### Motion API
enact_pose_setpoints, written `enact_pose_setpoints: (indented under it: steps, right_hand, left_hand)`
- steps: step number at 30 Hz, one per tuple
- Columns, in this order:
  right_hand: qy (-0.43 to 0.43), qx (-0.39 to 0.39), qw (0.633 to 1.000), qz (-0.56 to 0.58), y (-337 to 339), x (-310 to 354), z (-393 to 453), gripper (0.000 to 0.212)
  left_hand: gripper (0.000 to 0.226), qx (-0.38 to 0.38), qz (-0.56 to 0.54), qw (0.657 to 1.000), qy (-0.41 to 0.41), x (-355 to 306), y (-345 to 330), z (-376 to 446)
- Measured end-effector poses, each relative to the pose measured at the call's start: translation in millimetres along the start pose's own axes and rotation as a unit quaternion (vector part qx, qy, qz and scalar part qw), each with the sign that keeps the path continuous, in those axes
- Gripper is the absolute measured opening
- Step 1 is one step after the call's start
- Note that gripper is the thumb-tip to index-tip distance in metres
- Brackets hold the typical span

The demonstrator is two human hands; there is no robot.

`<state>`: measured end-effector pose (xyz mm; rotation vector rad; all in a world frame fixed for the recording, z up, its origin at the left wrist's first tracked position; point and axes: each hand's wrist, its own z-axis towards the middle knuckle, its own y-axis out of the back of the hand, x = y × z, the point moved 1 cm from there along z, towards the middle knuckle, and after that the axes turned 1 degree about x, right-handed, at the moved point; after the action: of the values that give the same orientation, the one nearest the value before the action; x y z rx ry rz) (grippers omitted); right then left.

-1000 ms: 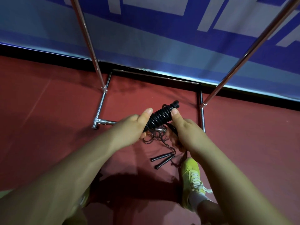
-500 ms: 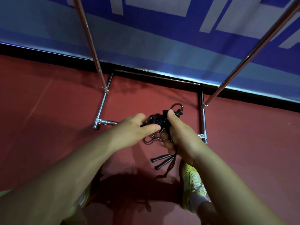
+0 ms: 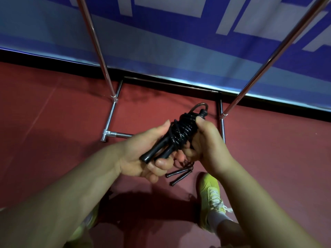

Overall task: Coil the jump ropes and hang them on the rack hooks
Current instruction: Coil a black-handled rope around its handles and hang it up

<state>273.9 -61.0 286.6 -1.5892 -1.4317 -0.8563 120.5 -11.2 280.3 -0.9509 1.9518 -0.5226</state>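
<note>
Glossy black plastic jump rope; polished chrome metal rack; matt red floor.

Jump ropes: two, one coiled rope, one floor rope. Hands: two. Shoes: two.

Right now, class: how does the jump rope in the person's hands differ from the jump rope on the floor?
The held jump rope is wound tight around its handles, gripped by the left hand and right hand. The floor jump rope lies loose and untouched, its cord tangled. Both have dark handles.

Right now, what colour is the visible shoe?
Yellow-green shoe with white laces, in the head view.
</note>
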Motion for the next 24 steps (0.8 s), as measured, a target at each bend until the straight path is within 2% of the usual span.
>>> enact_pose_setpoints:
  steps: [1, 3, 4, 6, 7, 11, 15, 18, 22, 24]
  right_hand:
    - [-0.002, -0.03, 0.999, -0.027, -1.5, 0.4, 8.4, 0.054]
    - [-0.039, -0.062, 0.997, 0.026, 5.3, -6.2, 13.1, 0.049]
    - [-0.048, -0.079, 0.996, 0.018, 8.6, -11.4, 16.5, 0.053]
    - [-0.067, -0.082, 0.993, -0.056, 2.8, -11.8, 10.0, 0.069]
    - [-0.046, -0.08, 0.99, -0.107, -0.2, -15.7, 7.1, 0.073]
    - [-0.03, -0.13, 0.976, -0.172, -6.7, -13.7, -4.1, 0.069]
    - [-0.04, -0.135, 0.972, -0.187, -10.2, -4.1, -12.0, 0.071]
    - [-0.064, -0.093, 0.965, -0.239, -5.3, -2.7, -24.3, 0.083]
    - [-0.08, -0.079, 0.972, -0.209, -7.2, 1.5, -38.4, 0.077]
    - [-0.09, -0.085, 0.974, -0.189, -12.4, 3.3, -42.7, 0.07]
  left_hand:
    - [0.075, -0.023, 0.018, 1.0, 0.0, 0.0, -2.2, 1.1]
    - [0.072, -0.091, 0.059, 0.994, 0.003, 2.2, -4.8, 2.0]
    - [0.071, -0.12, 0.081, 0.989, 0.005, 2.7, -6.8, 2.0]
    - [0.071, -0.174, 0.13, 0.976, 0.004, 3.4, -11.5, 3.2]
    - [0.069, -0.203, 0.154, 0.967, -0.002, 3.4, -14.2, 4.2]
    - [0.057, -0.317, 0.255, 0.913, -0.039, 7.2, -19.5, 8.0]
    - [0.053, -0.378, 0.333, 0.862, -0.06, 9.2, -20.8, 1.0]
    - [0.054, -0.414, 0.423, 0.801, -0.093, 5.9, -22.4, -11.2]
    - [0.05, -0.411, 0.458, 0.783, -0.087, 8.0, -29.5, -22.7]
    - [0.051, -0.426, 0.484, 0.761, -0.073, 9.5, -29.3, -24.5]
